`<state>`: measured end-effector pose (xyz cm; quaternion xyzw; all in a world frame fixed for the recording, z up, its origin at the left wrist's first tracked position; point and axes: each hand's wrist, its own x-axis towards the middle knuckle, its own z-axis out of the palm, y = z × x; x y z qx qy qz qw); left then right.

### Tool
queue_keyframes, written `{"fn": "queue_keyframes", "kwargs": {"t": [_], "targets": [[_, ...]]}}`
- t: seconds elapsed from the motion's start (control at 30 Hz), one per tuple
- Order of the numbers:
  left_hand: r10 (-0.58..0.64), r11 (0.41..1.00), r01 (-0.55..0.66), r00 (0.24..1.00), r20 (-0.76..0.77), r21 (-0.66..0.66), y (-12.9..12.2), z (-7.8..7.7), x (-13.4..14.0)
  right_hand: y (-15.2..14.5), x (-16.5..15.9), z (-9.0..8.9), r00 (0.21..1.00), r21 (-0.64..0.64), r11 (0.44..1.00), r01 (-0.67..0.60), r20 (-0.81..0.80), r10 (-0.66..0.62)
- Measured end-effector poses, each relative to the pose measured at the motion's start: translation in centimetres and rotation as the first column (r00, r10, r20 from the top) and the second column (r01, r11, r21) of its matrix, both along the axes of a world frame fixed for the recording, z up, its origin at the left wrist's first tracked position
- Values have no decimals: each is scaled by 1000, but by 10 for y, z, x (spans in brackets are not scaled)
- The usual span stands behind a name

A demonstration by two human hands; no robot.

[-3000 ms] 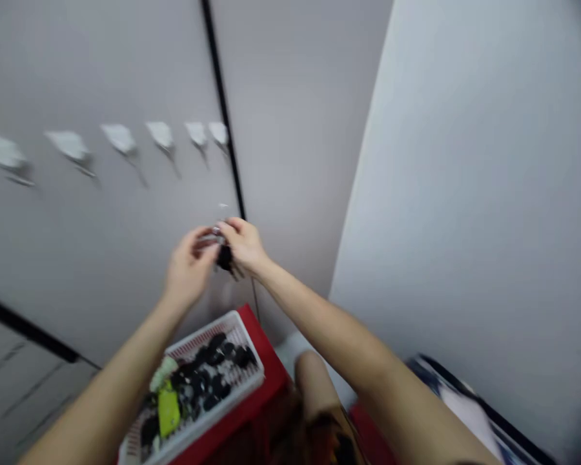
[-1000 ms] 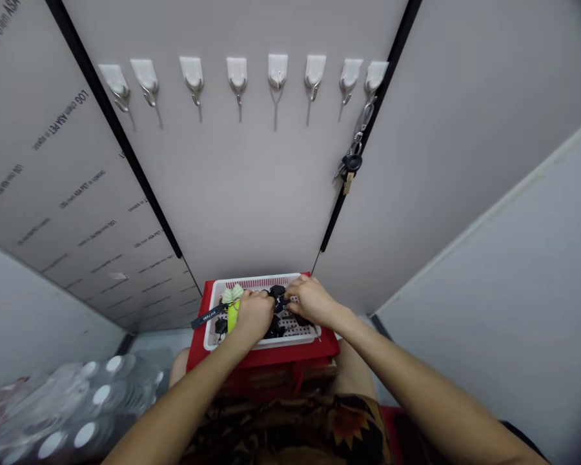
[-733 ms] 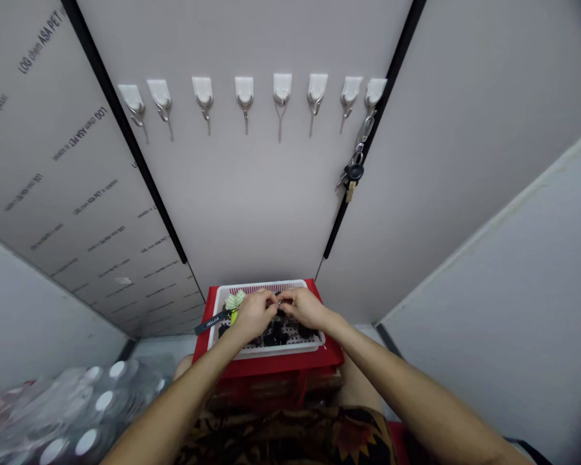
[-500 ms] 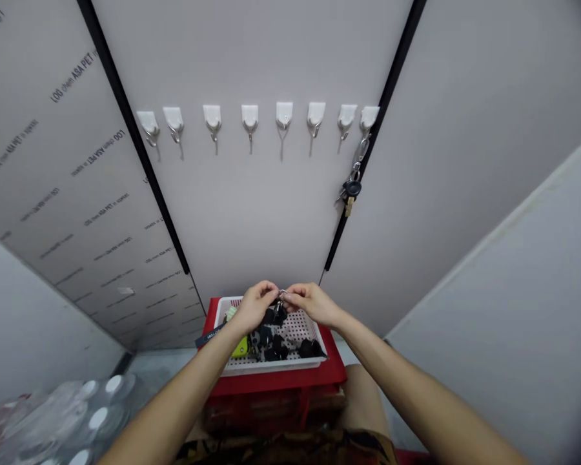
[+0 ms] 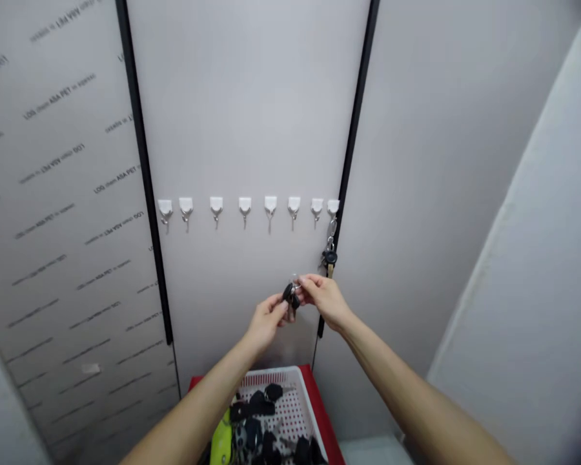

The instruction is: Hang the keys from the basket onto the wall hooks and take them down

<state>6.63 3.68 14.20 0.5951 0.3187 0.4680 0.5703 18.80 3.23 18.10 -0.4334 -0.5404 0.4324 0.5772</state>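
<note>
A bunch of keys (image 5: 292,300) with black heads hangs from a metal ring between my two hands, in front of the grey panel. My right hand (image 5: 323,298) pinches the ring at the top. The fingers of my left hand (image 5: 266,323) are closed on the keys from the left. Above, a row of several white hooks (image 5: 244,205) is fixed across the panel. From the rightmost hook (image 5: 333,206) hangs another bunch of keys (image 5: 330,258), with a black-headed key and a brass-coloured one, just above my right hand.
Below my hands a white perforated basket (image 5: 312,413) holds several black-headed keys (image 5: 256,405) and a yellow-green item (image 5: 221,442). It rests on a red surface (image 5: 326,423). Black strips (image 5: 142,148) edge the panel, and a printed panel (image 5: 62,258) stands left.
Both hands have risen from over the basket to just below the hooks, carrying the keys. My view has tilted upward, so the hooks and basket appear lower.
</note>
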Motion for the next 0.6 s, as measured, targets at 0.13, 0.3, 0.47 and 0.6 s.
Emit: {"fn": "queue_keyframes", "kwargs": {"t": [0.13,0.3,0.47,0.6], "targets": [[97,995,-97,995,-3,34,10,54,22,16,11,49,982,158,970,184,-61,-177],[139,987,-140,990,20,75,18,89,48,37,26,83,937,185,920,346,-113,-330],[169,983,-169,986,7,70,22,91,55,51,28,89,890,116,883,454,-30,-454],[190,979,-184,979,-69,84,19,68,39,52,30,86,871,156,871,466,96,-482]]}}
